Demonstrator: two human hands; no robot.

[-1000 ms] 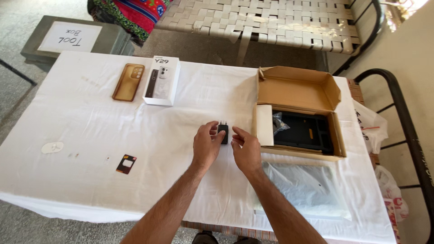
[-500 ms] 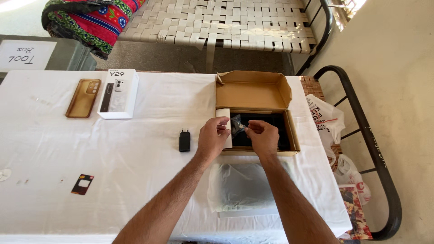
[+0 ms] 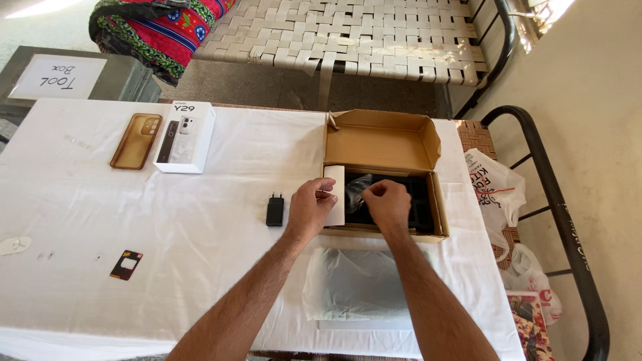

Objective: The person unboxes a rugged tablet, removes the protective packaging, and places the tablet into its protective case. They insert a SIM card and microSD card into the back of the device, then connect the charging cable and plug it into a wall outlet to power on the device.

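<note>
Right hand [image 3: 388,202] now lowering into cardboard box [image 3: 381,140], pinching clear plastic bag [image 3: 356,186]; left hand [image 3: 311,207] curling fingers on white insert [image 3: 336,194] at box's left edge.

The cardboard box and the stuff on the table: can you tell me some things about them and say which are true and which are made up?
1. The cardboard box has its lid open. True.
2. The black charger plug is inside the box. False: it lies on the white tablecloth, left of the box.
3. The right hand is over the box's dark inside, at a crinkly clear plastic bag. True.
4. The left hand rests on the brown phone case. False: it is at the white card on the box's left edge; the case lies far off, beside the white phone box.
5. Both hands are at the box. True.
</note>
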